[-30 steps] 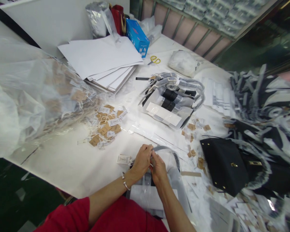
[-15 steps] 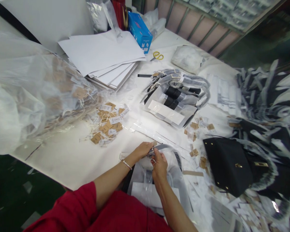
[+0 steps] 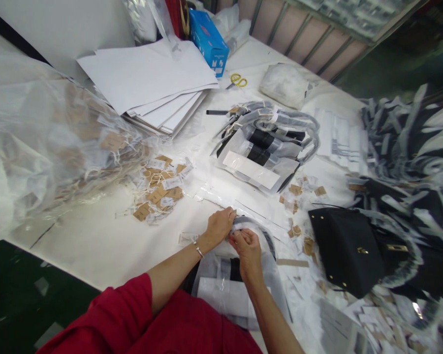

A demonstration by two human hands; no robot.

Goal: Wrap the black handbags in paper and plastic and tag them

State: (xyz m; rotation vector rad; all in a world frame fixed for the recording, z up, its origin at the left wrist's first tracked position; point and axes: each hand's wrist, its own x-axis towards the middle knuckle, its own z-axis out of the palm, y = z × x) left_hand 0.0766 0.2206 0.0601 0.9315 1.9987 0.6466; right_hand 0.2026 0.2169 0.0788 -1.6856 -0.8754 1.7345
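A handbag (image 3: 223,295) in translucent wrapping lies in front of me, a white card on its side. Its grey-wrapped handle (image 3: 260,227) arches up at the far side. My left hand (image 3: 220,225), with a bracelet on the wrist, is closed at the left part of the handle. Just right of it, my right hand (image 3: 246,246) pinches close against the same part of the handle; what its fingertips hold is too small to make out. Left of my hands lies a pile of brown hang tags (image 3: 157,192) with white strings.
A second wrapped handbag (image 3: 251,169) lies beyond. Black handbags (image 3: 345,250) crowd the right side. Loose tags (image 3: 295,189) lie between. White sheets (image 3: 151,73), a blue box (image 3: 208,42) and yellow-handled scissors (image 3: 238,80) are at the back. A plastic bag of tags (image 3: 70,132) is at left.
A small brown tag seen at my left fingertips is now out of sight. The left hand has turned over the handle, and the right fingers have drawn together in a pinch beside it.
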